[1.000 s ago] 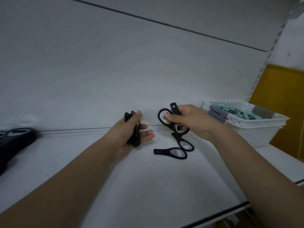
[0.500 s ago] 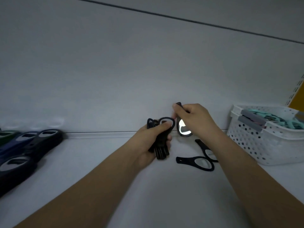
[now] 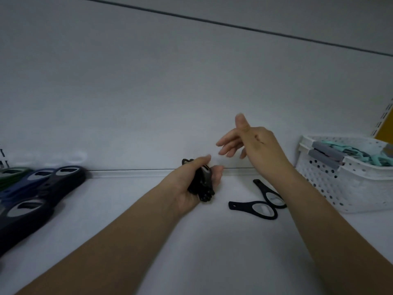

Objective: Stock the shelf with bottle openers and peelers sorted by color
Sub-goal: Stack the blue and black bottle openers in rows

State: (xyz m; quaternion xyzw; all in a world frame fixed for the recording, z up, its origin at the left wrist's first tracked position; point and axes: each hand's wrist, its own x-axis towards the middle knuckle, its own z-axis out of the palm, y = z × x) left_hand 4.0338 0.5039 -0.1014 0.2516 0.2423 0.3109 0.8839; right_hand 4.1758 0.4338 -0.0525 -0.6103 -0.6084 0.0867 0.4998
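Left hand: the left hand (image 3: 192, 184) is reaching in over the white shelf (image 3: 191, 241) near the back wall, palm turned inward, thumb and fingers curling round a bundle of black bottle openers (image 3: 202, 184) and gripping it upright, the bundle's lower ends showing below the palm.

Right hand: the right hand (image 3: 253, 145) is hovering above and to the right of the left one, apart from it, fingers loosely spread and pointing left, thumb sticking up, holding nothing.

Loose openers: two black bottle openers (image 3: 258, 206) are lying flat on the shelf just right of the left hand, their ringed heads overlapping, one handle pointing left and the other toward the back wall; the right forearm is passing over their right edge.

Stocked row: at the far left a row of bottle openers (image 3: 42, 188) is lying on the shelf, black ones nearest, then blue, then what is probably green at the frame edge, where the blur is making colour hard to judge.

Basket: a white perforated basket (image 3: 340, 188) is sitting on the shelf at the right, well apart from the hands.

Basket contents: teal and grey utensils (image 3: 344, 153) are piling up to its rim; which kind they are is not showing clearly.
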